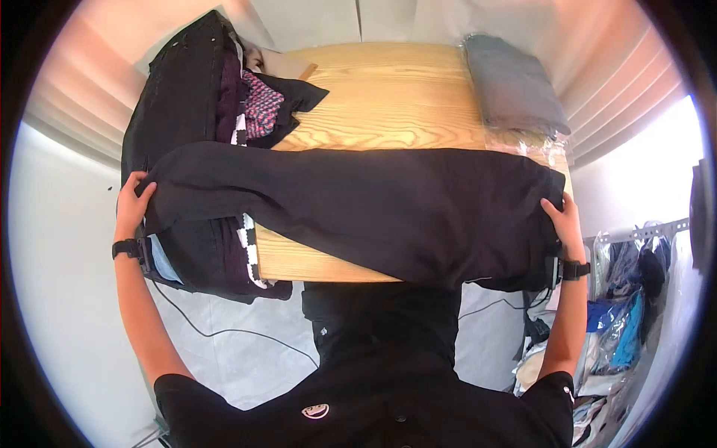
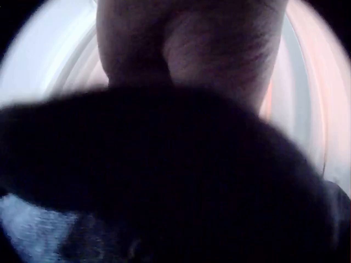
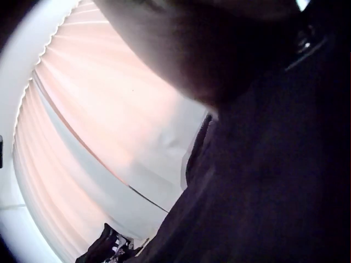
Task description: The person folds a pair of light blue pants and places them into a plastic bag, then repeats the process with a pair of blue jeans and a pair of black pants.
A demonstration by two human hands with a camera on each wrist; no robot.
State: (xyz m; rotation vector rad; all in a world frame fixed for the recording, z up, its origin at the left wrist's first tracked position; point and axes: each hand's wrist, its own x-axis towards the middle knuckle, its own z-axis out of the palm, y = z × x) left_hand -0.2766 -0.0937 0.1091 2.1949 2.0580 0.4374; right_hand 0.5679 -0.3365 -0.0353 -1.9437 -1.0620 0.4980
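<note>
A pair of dark trousers (image 1: 358, 201) is stretched sideways between my two hands, across the front of the table. My left hand (image 1: 133, 203) pinches the narrower end, thumb on top, over the pile of dark clothes. At the wider end, my right hand (image 1: 564, 222) grips the edge with its thumb on the cloth. The lower edge hangs past the table's front edge on the right. Dark cloth (image 2: 164, 164) covers most of the left wrist view and hides those fingertips. In the right wrist view a small shiny fastener shows on the cloth near the hand (image 3: 192, 60).
A tall pile of dark folded clothes (image 1: 175, 97) stands on the left, with a pink-and-blue knit piece (image 1: 261, 104) beside it. Grey folded clothing in clear plastic (image 1: 515, 86) lies at the back right of the wooden table (image 1: 388, 89). Bagged garments (image 1: 624, 321) hang at right.
</note>
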